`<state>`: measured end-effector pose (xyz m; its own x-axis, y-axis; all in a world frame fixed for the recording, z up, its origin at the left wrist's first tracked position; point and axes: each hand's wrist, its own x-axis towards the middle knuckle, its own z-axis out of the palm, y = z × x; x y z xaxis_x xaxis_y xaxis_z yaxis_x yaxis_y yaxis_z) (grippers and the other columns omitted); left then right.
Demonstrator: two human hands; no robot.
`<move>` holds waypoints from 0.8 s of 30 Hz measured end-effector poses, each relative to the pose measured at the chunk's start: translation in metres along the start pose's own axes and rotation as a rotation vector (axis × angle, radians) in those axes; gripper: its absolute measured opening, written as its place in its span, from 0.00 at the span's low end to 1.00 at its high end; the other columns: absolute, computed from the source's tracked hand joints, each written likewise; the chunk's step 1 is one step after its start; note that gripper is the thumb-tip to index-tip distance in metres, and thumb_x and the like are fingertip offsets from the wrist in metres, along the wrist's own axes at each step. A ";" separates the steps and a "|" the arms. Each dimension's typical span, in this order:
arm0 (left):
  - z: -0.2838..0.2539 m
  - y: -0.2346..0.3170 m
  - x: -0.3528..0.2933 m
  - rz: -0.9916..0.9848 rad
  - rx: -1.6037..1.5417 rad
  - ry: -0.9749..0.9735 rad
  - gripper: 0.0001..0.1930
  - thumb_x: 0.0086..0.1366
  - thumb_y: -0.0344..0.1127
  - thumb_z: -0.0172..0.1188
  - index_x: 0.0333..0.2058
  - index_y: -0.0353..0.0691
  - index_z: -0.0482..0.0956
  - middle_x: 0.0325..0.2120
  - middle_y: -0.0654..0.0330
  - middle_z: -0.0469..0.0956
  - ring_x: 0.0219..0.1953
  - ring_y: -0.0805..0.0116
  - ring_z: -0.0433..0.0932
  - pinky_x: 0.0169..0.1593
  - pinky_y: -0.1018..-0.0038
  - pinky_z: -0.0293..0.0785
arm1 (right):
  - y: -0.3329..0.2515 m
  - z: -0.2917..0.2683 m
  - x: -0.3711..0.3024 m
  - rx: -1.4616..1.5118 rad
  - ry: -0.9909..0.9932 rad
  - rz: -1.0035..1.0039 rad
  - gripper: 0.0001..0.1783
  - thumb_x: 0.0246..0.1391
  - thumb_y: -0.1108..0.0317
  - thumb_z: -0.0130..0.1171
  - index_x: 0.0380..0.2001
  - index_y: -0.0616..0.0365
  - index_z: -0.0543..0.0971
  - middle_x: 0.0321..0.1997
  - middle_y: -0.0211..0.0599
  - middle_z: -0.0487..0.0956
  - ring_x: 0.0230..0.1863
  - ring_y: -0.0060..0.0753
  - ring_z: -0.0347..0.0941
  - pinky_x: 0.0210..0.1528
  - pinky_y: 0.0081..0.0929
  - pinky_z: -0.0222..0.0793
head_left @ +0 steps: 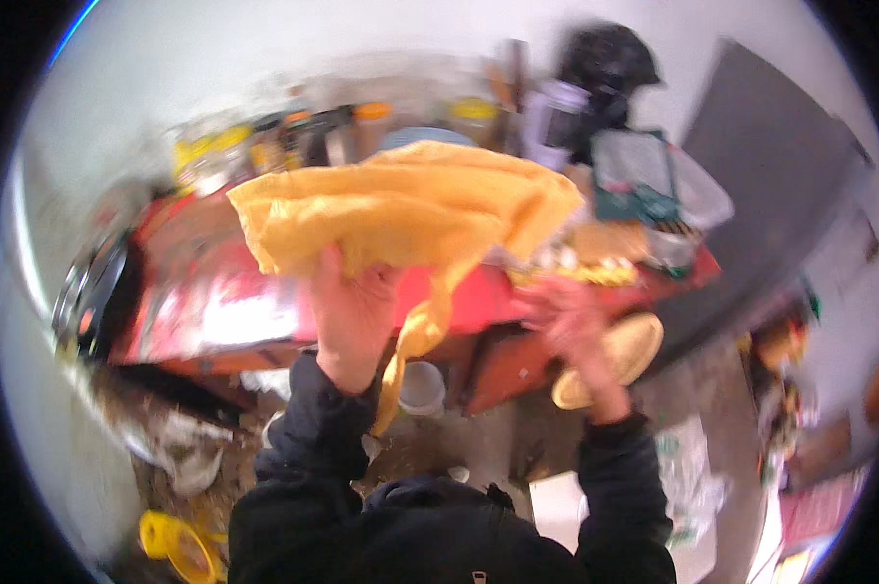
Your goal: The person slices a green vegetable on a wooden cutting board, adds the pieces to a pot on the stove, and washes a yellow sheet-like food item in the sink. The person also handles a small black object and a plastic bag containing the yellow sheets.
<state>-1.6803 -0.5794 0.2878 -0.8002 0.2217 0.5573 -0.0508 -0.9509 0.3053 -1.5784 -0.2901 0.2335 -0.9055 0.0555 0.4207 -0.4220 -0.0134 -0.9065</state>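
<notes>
A yellow cloth [401, 209] hangs in the air over the red table, spread wide and creased. One narrow strip of it dangles down toward my lap. My left hand [354, 316] is raised at the cloth's lower left edge and grips it, with part of the fingers hidden by the fabric. To the right, my right hand [568, 326] is held up below the cloth's right end, apart from it. Its fingers are blurred but look spread, with nothing seen in them. Behind the right wrist shows a tan oval thing [636, 348], of a kind I cannot make out.
Jars with yellow and orange lids [371, 115] line the back of the red table [206, 282]. At its right stand a clear plastic bin [697, 185] and a black bag [610, 63]. A black round object [104, 292] is at the left end. A white bucket [422, 386] sits below.
</notes>
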 end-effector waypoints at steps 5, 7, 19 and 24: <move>0.041 -0.142 -0.068 -0.515 0.251 -0.212 0.22 0.73 0.40 0.53 0.62 0.42 0.67 0.58 0.63 0.73 0.61 0.60 0.71 0.64 0.59 0.67 | -0.022 0.026 -0.080 0.571 0.387 -0.286 0.38 0.54 0.63 0.67 0.65 0.58 0.63 0.63 0.38 0.71 0.63 0.37 0.68 0.66 0.40 0.63; 0.045 -0.184 -0.099 -0.507 0.903 -0.582 0.22 0.71 0.39 0.56 0.61 0.41 0.69 0.54 0.62 0.75 0.56 0.62 0.73 0.62 0.62 0.67 | -0.039 -0.001 -0.120 0.568 0.685 -0.330 0.34 0.55 0.65 0.67 0.62 0.60 0.67 0.59 0.37 0.74 0.60 0.36 0.71 0.63 0.38 0.66; 0.141 -0.342 -0.217 -1.445 0.127 -1.202 0.59 0.47 0.67 0.73 0.69 0.38 0.56 0.65 0.55 0.65 0.64 0.63 0.67 0.66 0.66 0.64 | -0.129 0.020 -0.454 -0.134 1.372 0.269 0.17 0.58 0.63 0.67 0.43 0.65 0.79 0.33 0.29 0.80 0.37 0.18 0.74 0.36 0.21 0.70; 0.220 -0.330 -0.362 -2.165 -0.155 -1.347 0.49 0.53 0.44 0.74 0.68 0.36 0.56 0.62 0.59 0.66 0.62 0.65 0.68 0.63 0.68 0.66 | -0.122 0.068 -0.545 -0.578 1.579 0.326 0.25 0.53 0.54 0.71 0.43 0.65 0.79 0.36 0.34 0.80 0.36 0.28 0.74 0.38 0.31 0.71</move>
<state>-1.2424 -0.2983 0.1556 0.9126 0.2909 -0.2875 0.0635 0.5936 0.8022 -1.0366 -0.3871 0.1174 0.1248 0.9859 0.1115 0.1483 0.0926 -0.9846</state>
